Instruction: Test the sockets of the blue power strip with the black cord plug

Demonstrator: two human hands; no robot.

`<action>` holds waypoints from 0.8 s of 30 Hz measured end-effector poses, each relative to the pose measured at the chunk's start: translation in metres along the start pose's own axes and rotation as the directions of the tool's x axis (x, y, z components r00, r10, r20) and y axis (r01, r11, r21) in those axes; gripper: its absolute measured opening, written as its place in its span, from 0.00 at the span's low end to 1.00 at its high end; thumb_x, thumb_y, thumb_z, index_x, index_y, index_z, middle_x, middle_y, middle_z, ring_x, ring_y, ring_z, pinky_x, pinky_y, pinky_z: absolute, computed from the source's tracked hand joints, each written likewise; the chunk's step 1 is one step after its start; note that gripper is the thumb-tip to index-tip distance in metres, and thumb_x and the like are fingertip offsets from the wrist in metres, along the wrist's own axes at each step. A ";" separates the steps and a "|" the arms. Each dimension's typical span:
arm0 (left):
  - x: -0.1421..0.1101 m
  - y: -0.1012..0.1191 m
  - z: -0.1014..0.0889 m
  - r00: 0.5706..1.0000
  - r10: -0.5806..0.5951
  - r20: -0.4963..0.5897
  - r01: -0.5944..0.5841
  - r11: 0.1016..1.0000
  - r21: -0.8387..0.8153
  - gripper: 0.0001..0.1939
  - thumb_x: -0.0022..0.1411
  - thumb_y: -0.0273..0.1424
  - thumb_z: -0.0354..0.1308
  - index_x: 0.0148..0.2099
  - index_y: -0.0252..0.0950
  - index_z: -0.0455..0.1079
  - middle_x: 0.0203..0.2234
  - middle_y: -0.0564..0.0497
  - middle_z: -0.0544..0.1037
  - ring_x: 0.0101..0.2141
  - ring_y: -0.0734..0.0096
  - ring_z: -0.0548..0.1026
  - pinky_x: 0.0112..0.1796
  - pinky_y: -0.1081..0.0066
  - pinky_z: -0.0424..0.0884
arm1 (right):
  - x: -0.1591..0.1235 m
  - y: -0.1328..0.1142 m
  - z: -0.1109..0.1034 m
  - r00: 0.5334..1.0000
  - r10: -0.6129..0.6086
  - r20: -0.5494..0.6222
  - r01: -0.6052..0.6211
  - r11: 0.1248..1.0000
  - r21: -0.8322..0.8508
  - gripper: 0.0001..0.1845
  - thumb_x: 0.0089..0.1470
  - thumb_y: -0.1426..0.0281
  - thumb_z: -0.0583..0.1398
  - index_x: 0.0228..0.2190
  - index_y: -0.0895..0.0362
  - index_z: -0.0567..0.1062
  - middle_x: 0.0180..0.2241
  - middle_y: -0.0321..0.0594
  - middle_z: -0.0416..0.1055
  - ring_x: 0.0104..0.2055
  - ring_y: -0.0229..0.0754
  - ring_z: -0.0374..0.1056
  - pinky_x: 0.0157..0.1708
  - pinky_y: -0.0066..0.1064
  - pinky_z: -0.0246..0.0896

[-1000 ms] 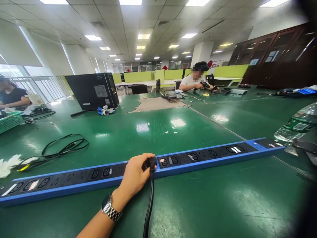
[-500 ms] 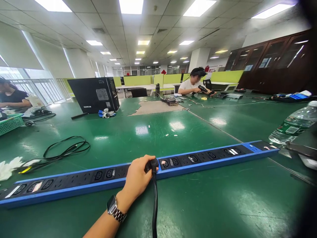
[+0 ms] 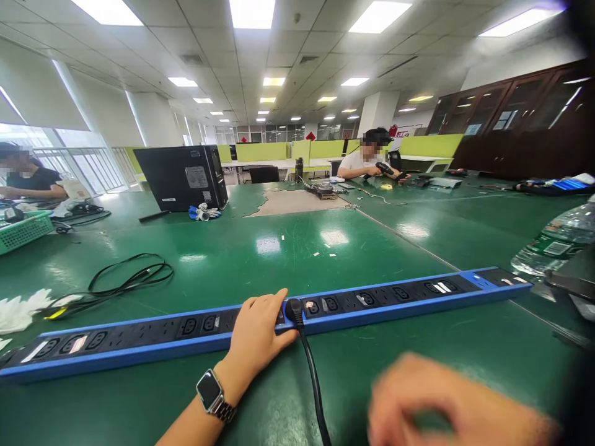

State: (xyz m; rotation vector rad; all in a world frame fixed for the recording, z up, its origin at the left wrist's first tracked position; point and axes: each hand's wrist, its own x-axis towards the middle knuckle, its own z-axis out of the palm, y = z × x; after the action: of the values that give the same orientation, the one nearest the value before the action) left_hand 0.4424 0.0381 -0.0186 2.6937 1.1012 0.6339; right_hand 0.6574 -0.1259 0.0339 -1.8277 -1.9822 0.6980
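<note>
A long blue and black power strip (image 3: 376,310) with several sockets lies across the green table. At its middle, a black plug (image 3: 294,308) sits against its face, and its thick black cable (image 3: 312,371) runs down to the bottom edge. My left hand (image 3: 258,325), with a watch on its wrist, lies over the strip just left of the plug. Its thumb and index finger are spread apart, clear of the plug's body; the other fingertips are hidden. My right hand (image 3: 418,402) is at the lower right over the table, curled and smeared by motion.
Behind the strip lie a coiled thin black cable (image 3: 132,279) and white gloves (image 3: 23,310) at left. A computer tower (image 3: 181,179) stands farther back. A plastic bottle (image 3: 558,241) is at right. A co-worker (image 3: 367,158) holds a dark tool across the table; another person sits far left.
My left thumb and index finger have come away from the plug, which stays at the strip. My right hand has entered at the lower right. The view has shifted slightly.
</note>
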 end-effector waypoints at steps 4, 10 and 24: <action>-0.006 -0.003 0.003 1.000 -0.011 -0.028 0.015 0.993 0.115 0.36 0.54 0.40 0.66 0.62 0.36 0.60 0.54 0.42 0.73 0.54 0.54 0.70 0.56 0.51 0.63 | 0.076 -0.001 -0.002 0.952 -0.107 -0.288 0.075 0.990 -0.120 0.15 0.55 0.65 0.58 0.43 0.54 0.76 0.31 0.38 0.74 0.33 0.41 0.68 0.35 0.34 0.63; -0.005 -0.001 0.008 0.998 -0.058 -0.025 0.062 0.984 0.166 0.29 0.56 0.40 0.64 0.58 0.36 0.65 0.54 0.44 0.74 0.54 0.54 0.70 0.56 0.51 0.63 | 0.134 0.007 0.054 0.828 -0.429 -0.361 0.258 0.863 -0.435 0.24 0.53 0.59 0.63 0.49 0.56 0.73 0.37 0.43 0.74 0.38 0.46 0.67 0.36 0.35 0.58; -0.004 0.001 0.005 0.999 -0.046 -0.015 0.048 0.986 0.158 0.32 0.54 0.44 0.66 0.57 0.37 0.66 0.53 0.43 0.74 0.53 0.52 0.71 0.55 0.49 0.63 | 0.086 0.084 0.019 0.620 -0.128 -0.774 0.057 0.991 -0.118 0.17 0.60 0.56 0.54 0.41 0.53 0.76 0.39 0.40 0.77 0.41 0.45 0.73 0.41 0.35 0.65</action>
State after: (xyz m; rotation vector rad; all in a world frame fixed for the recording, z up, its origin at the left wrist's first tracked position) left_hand 0.4422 0.0346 -0.0245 2.7891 1.2655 0.5779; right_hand 0.7064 -0.0391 -0.0357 -1.6294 -1.4752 -0.2360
